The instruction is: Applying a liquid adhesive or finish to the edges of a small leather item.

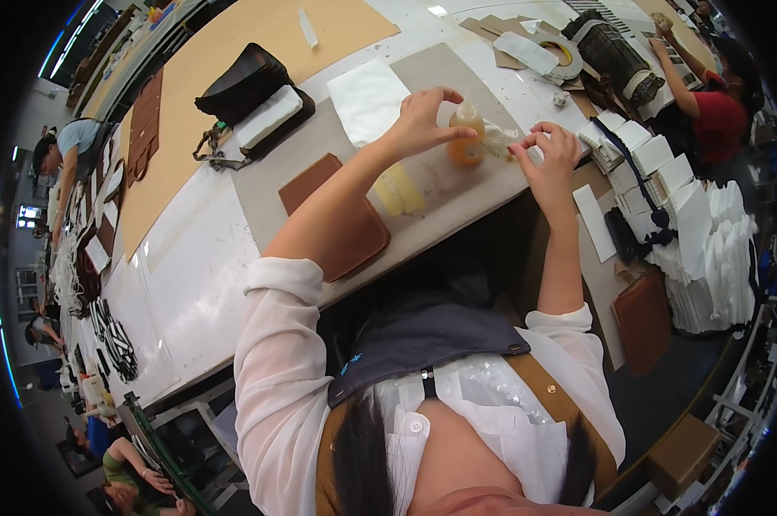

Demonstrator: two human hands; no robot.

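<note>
My left hand [431,119] is beside a small translucent bottle [467,153] holding orange liquid. Its thumb crosses in front of the bottle and its fingers are spread near the top; a firm grip does not show. To the right, my right hand [549,156] has thumb and fingertips drawn together; whatever is between them is too small to make out. A crumpled cream-coloured scrap [499,144] lies between the bottle and that hand. Under my left forearm, a brown leather piece [358,236] rests at the table's near edge, by a pale yellow patch [399,189].
A white sheet [367,101] and a dark bag [249,82] lie farther back. Tape rolls [567,62] sit at the back right. Stacked white pieces [685,206] and a brown leather piece [642,322] are at my right. Other people work on both sides, including one in red [722,116].
</note>
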